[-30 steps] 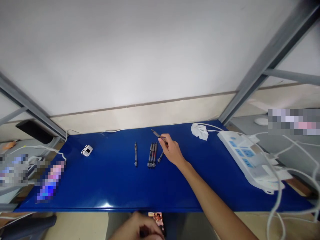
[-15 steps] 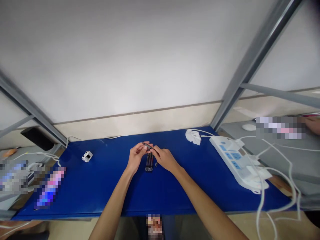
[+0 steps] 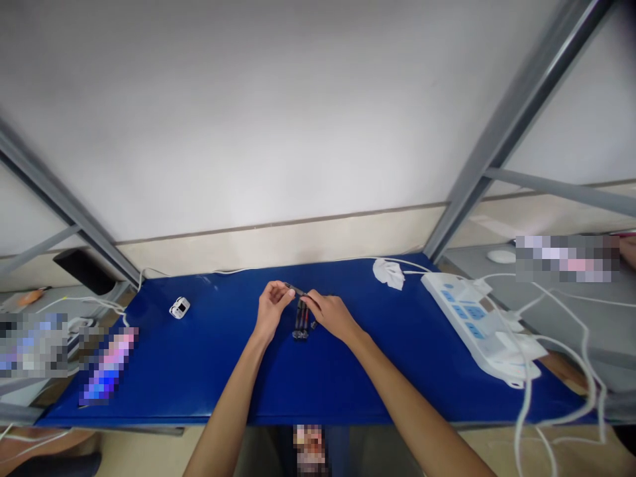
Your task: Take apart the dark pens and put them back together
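A thin dark pen point(image 3: 297, 290) is held slantwise between both hands above the middle of the blue table. My left hand point(image 3: 271, 310) pinches its far left end between thumb and fingers. At the other end, the thumb and fingers of my right hand point(image 3: 332, 317) close on it. Just under the hands, several dark pens point(image 3: 301, 323) lie side by side on the table, with clear shiny ends toward me and a bit of red among them. Beside them, close to my right hand, is a small dark piece point(image 3: 313, 325), too small to name.
The blue table point(image 3: 199, 377) runs along the wall. On it are a small white device point(image 3: 179, 307), a blurred-out phone-like object point(image 3: 109, 368), a crumpled white tissue point(image 3: 389, 273) and a white power strip point(image 3: 462, 318) with cables. Metal posts stand at both sides.
The view has shifted slightly. My fingertips have moved a little apart, and more of the pen's length shows between them. The pens on the table stay put.
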`<state>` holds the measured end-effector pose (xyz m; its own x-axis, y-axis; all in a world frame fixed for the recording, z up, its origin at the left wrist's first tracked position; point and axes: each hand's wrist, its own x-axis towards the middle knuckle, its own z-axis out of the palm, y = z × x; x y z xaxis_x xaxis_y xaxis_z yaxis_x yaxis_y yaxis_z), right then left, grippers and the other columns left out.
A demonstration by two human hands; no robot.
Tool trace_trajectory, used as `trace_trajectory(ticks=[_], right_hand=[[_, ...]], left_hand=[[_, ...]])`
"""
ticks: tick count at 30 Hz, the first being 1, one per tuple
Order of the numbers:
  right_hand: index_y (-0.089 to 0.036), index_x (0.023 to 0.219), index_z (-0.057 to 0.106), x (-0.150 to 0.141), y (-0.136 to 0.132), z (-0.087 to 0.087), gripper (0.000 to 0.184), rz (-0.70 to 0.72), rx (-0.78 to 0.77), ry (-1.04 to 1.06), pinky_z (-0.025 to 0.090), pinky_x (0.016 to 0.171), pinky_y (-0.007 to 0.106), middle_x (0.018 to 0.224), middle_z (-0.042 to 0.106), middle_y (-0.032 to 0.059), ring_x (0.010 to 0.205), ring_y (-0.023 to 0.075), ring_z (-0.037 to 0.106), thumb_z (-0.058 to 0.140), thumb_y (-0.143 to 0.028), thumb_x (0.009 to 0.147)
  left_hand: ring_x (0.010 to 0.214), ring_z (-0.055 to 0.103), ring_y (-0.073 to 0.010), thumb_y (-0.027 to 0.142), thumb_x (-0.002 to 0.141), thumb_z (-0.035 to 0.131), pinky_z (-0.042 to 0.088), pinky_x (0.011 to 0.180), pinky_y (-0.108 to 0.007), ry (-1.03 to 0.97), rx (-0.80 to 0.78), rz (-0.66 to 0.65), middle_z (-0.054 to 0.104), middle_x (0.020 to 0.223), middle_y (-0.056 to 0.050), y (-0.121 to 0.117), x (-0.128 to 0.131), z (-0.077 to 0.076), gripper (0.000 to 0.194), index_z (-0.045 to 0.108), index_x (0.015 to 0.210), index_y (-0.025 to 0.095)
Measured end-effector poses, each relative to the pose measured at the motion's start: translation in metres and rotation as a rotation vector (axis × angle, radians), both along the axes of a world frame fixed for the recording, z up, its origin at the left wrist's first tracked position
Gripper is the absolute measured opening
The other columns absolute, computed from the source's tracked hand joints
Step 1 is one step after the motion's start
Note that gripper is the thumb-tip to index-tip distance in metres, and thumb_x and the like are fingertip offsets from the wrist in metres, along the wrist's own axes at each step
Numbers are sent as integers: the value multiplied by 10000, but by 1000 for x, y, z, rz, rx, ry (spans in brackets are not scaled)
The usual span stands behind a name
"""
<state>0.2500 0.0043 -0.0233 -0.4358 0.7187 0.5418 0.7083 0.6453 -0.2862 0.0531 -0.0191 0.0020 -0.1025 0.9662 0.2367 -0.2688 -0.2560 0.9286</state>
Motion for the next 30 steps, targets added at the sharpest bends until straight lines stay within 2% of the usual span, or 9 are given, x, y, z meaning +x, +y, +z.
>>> trace_trajectory(ticks=[2, 4, 6, 10, 15, 18, 22, 26, 30], right_hand=[[-210, 1017, 643, 0, 0, 0, 362, 18, 10, -12, 315, 561, 273, 759, 763, 64, 649, 217, 739, 404, -454, 1138], [-210, 1053, 649, 1, -1, 0, 338, 35, 19, -22, 328, 570, 271, 788, 774, 65, 673, 219, 747, 419, -444, 1136], [-212, 1059, 651, 1, -2, 1, 325, 49, 24, -24, 339, 577, 268, 797, 777, 62, 688, 216, 750, 423, -430, 1137], [-216, 1009, 650, 1, -3, 3, 330, 68, 21, -27, 343, 578, 262, 767, 763, 51, 681, 205, 740, 424, -421, 1135], [-219, 1026, 655, 0, -4, 5, 331, 36, 9, -1, 348, 582, 272, 800, 771, 57, 689, 208, 739, 419, -423, 1137], [-223, 1041, 655, 0, -6, 8, 313, 40, -12, 22, 365, 598, 265, 833, 776, 54, 705, 201, 737, 435, -426, 1132], [-226, 1044, 644, 2, -9, 14, 315, 65, -54, 19, 394, 621, 265, 884, 769, 56, 748, 197, 731, 415, -420, 1137], [-229, 1101, 624, 1, -9, 17, 316, 97, -55, 34, 447, 677, 277, 1019, 751, 77, 849, 200, 729, 335, -346, 1153], [-223, 1049, 581, -1, -7, 14, 262, 73, -57, 75, 454, 646, 288, 978, 735, 87, 793, 213, 718, 377, -361, 1138]], left_hand=[[1115, 741, -243, 456, 809, 880, 597, 986, -416, -35, -5, -97, 753, 1273, -121, -3, -1, 2, 499, 680, 1199, 217], [1162, 736, -281, 484, 836, 850, 596, 1006, -455, -30, -18, -160, 766, 1261, -150, -5, -1, 5, 523, 692, 1244, 198], [1069, 762, -279, 496, 834, 846, 612, 962, -447, 11, -41, -138, 804, 1137, -146, -6, -1, 5, 455, 740, 1133, 170], [794, 742, -196, 481, 814, 864, 615, 813, -360, 83, -53, -11, 799, 892, -74, -5, -1, 4, 360, 745, 949, 169], [1087, 744, -256, 463, 812, 871, 610, 929, -396, 64, -29, -144, 784, 1217, -123, -7, 0, 8, 491, 729, 1206, 207], [1032, 756, -253, 482, 856, 829, 611, 921, -401, 85, -42, -165, 802, 1157, -141, -9, 1, 9, 411, 754, 1111, 169], [859, 755, -203, 486, 849, 837, 613, 834, -354, 110, -56, -79, 819, 984, -102, -9, 3, 8, 360, 729, 955, 159], [928, 771, -226, 503, 869, 815, 618, 829, -365, 81, -62, -58, 823, 1070, -120, -9, 5, 7, 367, 678, 942, 170], [980, 776, -255, 519, 861, 820, 618, 843, -391, 66, -71, -38, 823, 1096, -139, -9, 6, 9, 386, 644, 902, 177]])
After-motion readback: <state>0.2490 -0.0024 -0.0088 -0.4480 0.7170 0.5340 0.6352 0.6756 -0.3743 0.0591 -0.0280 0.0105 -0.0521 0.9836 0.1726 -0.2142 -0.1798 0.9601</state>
